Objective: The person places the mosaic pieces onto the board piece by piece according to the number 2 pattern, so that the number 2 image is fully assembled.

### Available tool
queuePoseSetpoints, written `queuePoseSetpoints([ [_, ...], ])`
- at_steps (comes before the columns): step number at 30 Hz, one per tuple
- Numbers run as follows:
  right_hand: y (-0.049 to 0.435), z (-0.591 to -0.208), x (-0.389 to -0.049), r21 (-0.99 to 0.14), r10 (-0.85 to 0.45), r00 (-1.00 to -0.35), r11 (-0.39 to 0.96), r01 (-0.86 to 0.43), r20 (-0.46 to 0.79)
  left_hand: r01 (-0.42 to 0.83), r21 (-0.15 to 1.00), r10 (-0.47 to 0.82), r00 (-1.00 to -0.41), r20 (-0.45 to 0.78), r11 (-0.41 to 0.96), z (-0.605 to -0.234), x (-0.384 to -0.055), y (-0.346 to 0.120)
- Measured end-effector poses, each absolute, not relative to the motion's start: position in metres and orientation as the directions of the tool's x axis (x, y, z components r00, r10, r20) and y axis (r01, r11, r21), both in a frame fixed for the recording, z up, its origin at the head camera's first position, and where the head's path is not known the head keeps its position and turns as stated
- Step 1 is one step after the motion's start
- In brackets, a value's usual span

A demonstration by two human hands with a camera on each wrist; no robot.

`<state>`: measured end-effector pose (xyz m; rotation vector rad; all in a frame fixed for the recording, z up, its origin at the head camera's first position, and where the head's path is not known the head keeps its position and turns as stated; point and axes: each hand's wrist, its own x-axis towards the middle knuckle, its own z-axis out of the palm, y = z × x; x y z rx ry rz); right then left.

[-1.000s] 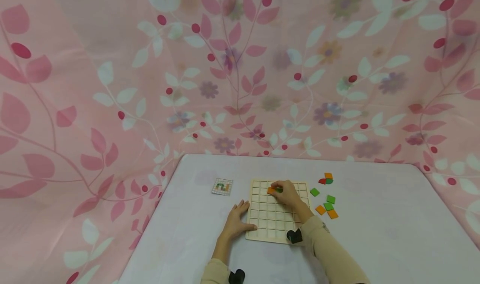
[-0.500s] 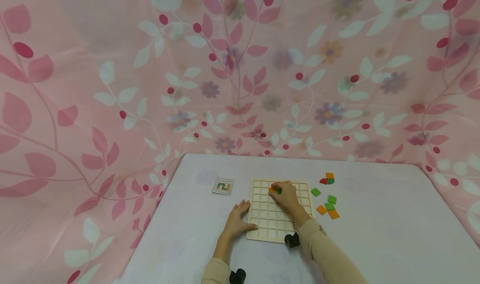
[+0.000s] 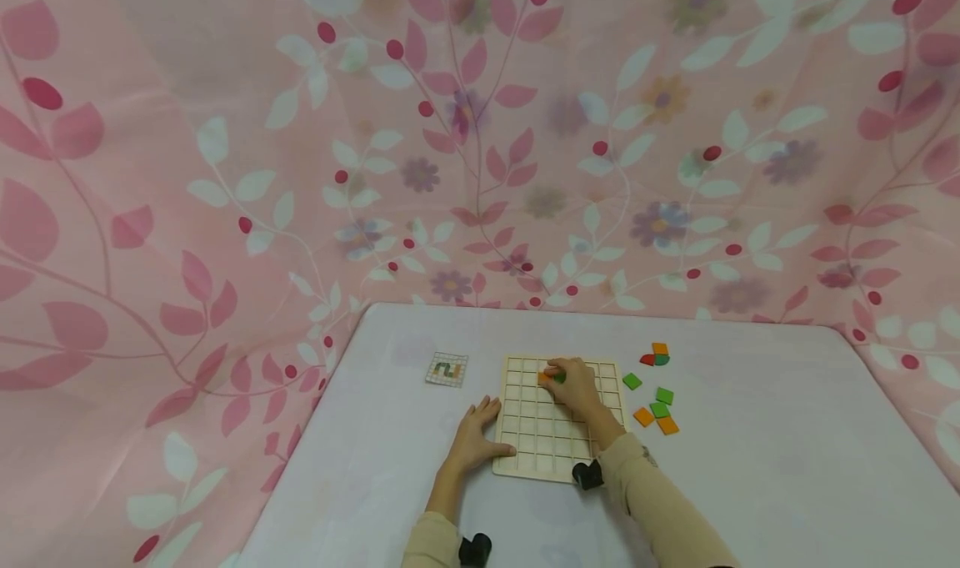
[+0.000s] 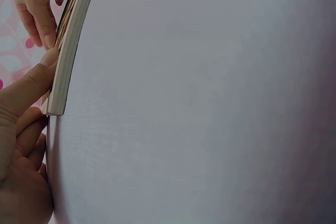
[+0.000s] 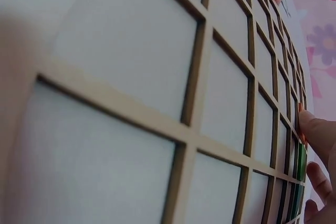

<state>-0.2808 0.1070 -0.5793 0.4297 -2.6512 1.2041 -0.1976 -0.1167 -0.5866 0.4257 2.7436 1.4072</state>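
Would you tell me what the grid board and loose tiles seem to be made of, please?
The grid board looks like plain, matte wood: its bars are pale tan, and its side shows layer-like lines. The loose orange tiles and green tiles may be painted wood or plastic; their colour looks flat and even, but they appear too small to settle it.

Tiles (image 3: 632,381) are orange, green, red; backdrop (image 3: 300,159) floral pink.
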Motion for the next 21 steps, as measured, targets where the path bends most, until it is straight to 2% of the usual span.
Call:
queuePoseSetpoints([
  [7,0.129,-0.576,-0.275,-0.849,-0.127,-0.947,0.422,-0.319,0.294,0.232,0.8,0.257,-0.961,0.1,0.554,-0.586,-0.198,-0.116],
  [14,0.176,-0.567,-0.265,-0.835,0.039,-0.932,0.46,-0.302,0.359,0.236,0.795,0.259,-0.96,0.103,0.559,-0.586,-0.197,-0.117],
  [21,0.224,-0.564,-0.249,-0.84,0.189,-0.93,0.512,-0.18,0.315,0.24,0.795,0.26,-0.96,0.107,0.557,-0.587,-0.198,-0.117],
])
